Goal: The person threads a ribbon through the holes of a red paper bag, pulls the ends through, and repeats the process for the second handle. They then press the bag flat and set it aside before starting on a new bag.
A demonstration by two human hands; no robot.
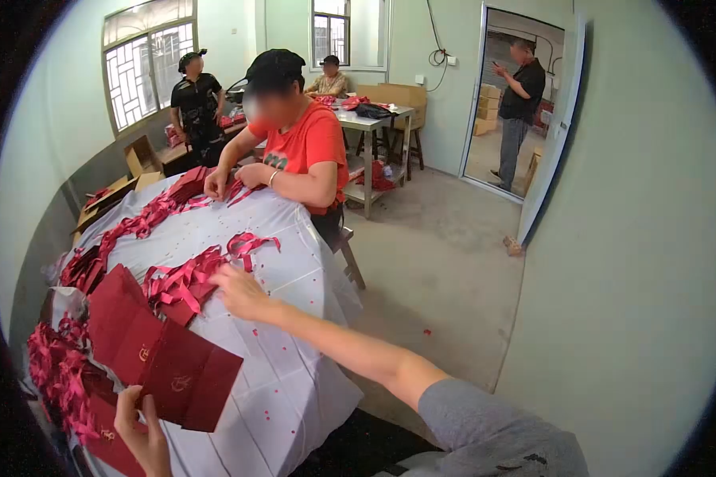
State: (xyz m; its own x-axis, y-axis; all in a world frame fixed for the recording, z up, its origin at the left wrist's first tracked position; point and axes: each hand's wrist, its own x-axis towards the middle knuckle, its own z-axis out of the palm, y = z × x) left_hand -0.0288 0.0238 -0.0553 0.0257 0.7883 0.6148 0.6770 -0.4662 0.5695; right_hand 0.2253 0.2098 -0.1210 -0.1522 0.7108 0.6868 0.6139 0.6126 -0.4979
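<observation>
My left hand (142, 433) is at the lower left, thumb and fingers closed on the near edge of a dark red gift bag (203, 381). The bag lies flat, with a gold emblem. Another flat dark red bag (119, 314) overlaps it, farther back. My right hand (240, 292) reaches across the white-covered table (286, 318) to a pile of pinkish-red ribbons (184, 278) on more dark red bags. Its fingertips are at the pile's right edge, blurred, so their grip does not show clearly. A loose ribbon loop (250, 243) lies just beyond that hand.
A heap of ribboned bags (60, 370) fills the table's left edge. Across the table, a person in a red shirt (306, 147) handles ribbons. A metal table (374, 121), open door (553, 151) and other people stand farther back. Small red scraps dot the cloth.
</observation>
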